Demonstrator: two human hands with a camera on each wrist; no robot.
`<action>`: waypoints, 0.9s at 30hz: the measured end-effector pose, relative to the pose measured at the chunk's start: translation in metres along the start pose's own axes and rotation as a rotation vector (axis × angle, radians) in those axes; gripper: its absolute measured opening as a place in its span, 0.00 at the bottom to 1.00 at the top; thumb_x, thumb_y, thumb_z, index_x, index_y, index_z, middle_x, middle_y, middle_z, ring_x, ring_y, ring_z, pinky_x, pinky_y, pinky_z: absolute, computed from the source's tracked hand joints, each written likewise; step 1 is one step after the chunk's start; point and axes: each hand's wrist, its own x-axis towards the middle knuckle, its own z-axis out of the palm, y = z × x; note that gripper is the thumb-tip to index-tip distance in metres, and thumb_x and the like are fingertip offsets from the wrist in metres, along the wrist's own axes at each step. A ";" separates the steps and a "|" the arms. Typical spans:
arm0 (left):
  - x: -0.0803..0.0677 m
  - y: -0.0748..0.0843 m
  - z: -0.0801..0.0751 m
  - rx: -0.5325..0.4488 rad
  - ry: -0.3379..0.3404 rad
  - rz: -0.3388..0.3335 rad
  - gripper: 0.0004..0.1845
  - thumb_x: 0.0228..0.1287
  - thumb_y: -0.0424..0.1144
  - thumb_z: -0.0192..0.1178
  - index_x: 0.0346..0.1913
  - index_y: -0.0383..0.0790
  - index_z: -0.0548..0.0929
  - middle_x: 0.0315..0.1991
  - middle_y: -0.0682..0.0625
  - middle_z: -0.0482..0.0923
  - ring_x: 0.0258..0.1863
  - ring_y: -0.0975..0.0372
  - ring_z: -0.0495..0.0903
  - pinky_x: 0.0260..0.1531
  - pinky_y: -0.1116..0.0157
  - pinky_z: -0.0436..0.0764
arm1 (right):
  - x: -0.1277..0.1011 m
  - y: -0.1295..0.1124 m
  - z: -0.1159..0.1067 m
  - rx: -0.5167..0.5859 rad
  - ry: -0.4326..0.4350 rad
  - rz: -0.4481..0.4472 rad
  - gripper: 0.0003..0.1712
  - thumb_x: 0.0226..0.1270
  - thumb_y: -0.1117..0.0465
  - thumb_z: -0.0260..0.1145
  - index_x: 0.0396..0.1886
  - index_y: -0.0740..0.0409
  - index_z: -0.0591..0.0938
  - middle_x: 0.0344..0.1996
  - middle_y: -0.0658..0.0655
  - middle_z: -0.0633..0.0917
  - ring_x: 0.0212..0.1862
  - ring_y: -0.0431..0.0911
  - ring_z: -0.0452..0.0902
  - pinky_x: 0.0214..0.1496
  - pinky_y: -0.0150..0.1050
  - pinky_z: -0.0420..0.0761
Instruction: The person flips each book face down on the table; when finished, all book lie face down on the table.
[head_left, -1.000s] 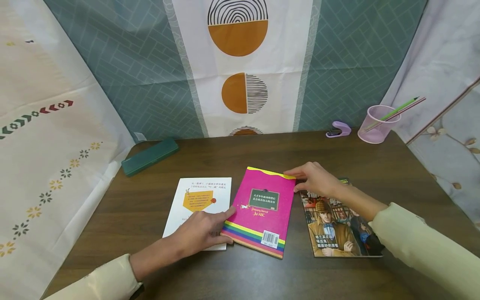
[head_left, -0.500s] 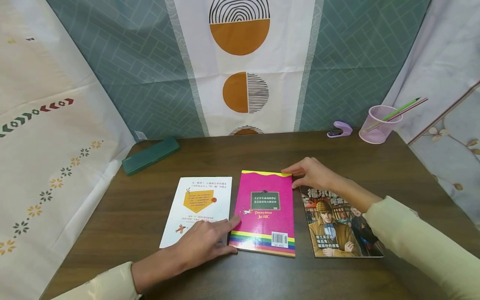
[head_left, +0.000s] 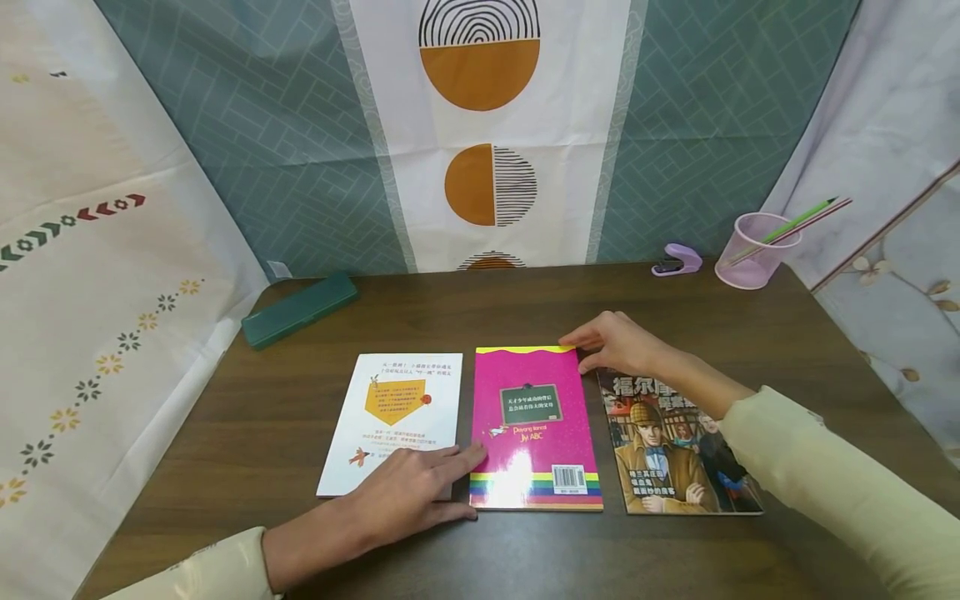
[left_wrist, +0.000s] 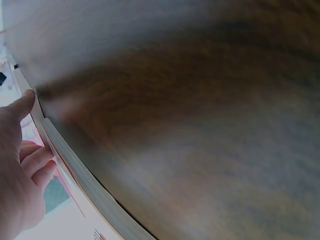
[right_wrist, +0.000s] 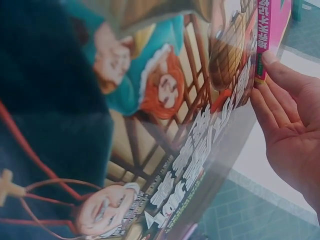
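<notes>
A pink book (head_left: 532,454) with a rainbow band and barcode lies in the middle of the row, nearly square to the table's front edge. My left hand (head_left: 408,487) reaches over the lower part of a white book (head_left: 397,396), fingertips at the pink book's left edge and thumb by its lower left corner. At the top right corner of the pink book is my right hand (head_left: 618,343), its fingers on the top edge and its thumb against the spine (right_wrist: 262,32). A comic-style book with a detective on its cover (head_left: 660,467) lies under the right forearm.
Dark wooden table (head_left: 450,308) with a green pencil case (head_left: 300,311) at back left. A purple stapler (head_left: 678,259) and a pink mesh pen cup (head_left: 757,250) holding pencils stand at back right. Patterned curtains (head_left: 300,192) hang behind and beside it.
The pink book has turned from a slant to nearly straight, its lower end swinging right and its top shifting left and nearer. Both hands have stayed at its edges, moving slightly with it.
</notes>
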 end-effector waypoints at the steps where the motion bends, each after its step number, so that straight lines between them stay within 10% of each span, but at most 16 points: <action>1: 0.000 0.000 0.000 -0.001 0.002 0.005 0.40 0.63 0.58 0.76 0.73 0.41 0.79 0.62 0.49 0.86 0.58 0.61 0.87 0.45 0.66 0.88 | 0.000 0.000 0.000 -0.004 0.002 -0.002 0.27 0.62 0.73 0.78 0.62 0.70 0.85 0.58 0.69 0.87 0.60 0.64 0.85 0.58 0.52 0.86; 27: 0.000 -0.003 -0.004 -0.070 -0.066 -0.023 0.39 0.64 0.58 0.75 0.75 0.45 0.79 0.61 0.51 0.86 0.60 0.58 0.85 0.28 0.81 0.74 | -0.001 0.000 -0.001 -0.012 -0.015 0.016 0.26 0.63 0.72 0.78 0.62 0.69 0.86 0.58 0.67 0.87 0.61 0.64 0.84 0.59 0.53 0.85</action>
